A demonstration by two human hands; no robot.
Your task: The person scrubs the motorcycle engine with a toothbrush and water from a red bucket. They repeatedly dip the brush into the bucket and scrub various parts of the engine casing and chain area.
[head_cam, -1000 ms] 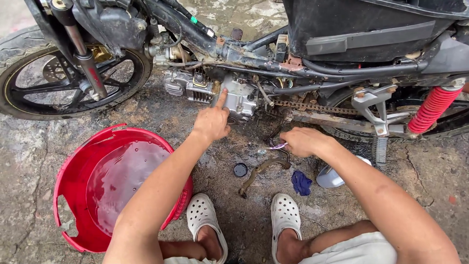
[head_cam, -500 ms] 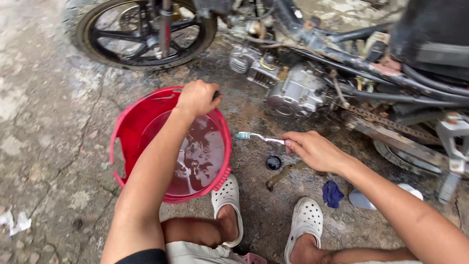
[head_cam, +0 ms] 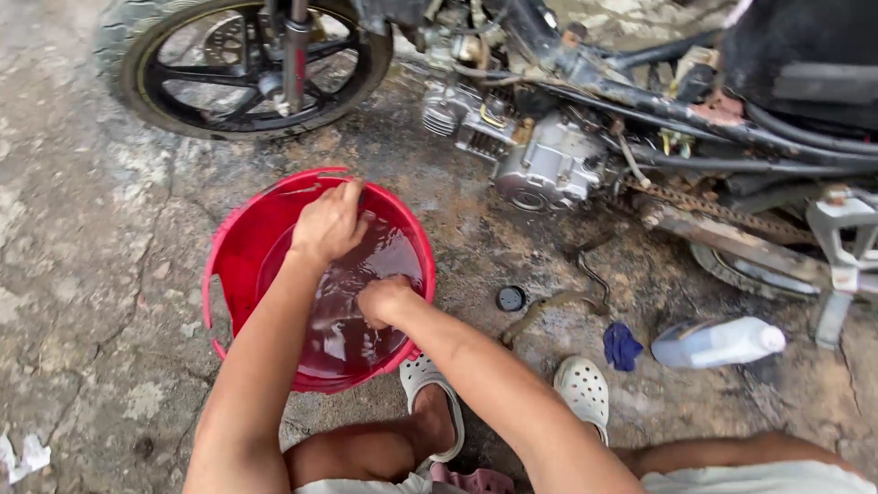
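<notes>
- One red bucket sits on the wet concrete ground, at about 9 o'clock from the picture's middle; it holds water, and its handle lies along the rim.
- Two hands are over the bucket. The left hand hovers at the bucket's 12 o'clock, fingers curled down and bunched together; whether they pinch anything cannot be told.
- The right hand is at the bucket's 3 o'clock, dipped at the water's surface, fingers folded under into a loose fist. What it has hold of, if anything, is hidden by the hand and the water.
- One motorcycle stands across the top, from 11 to 3 o'clock; its seat and rear are cut off by the edge.
- One front wheel shows at 11 o'clock, its top cut off.
- One engine block lies at 1 o'clock, with one rusty chain running to its right.
- One white bottle lies on its side at 4 o'clock.
- One blue rag lies just left of the bottle.
- One small dark round cap rests on the ground near the bucket's 3 o'clock side.
- Two pale clogs are worn on the feet at 6 o'clock; the left one is partly behind the right forearm.
- Scraps of white paper lie at 8 o'clock, cut off by the edge.
</notes>
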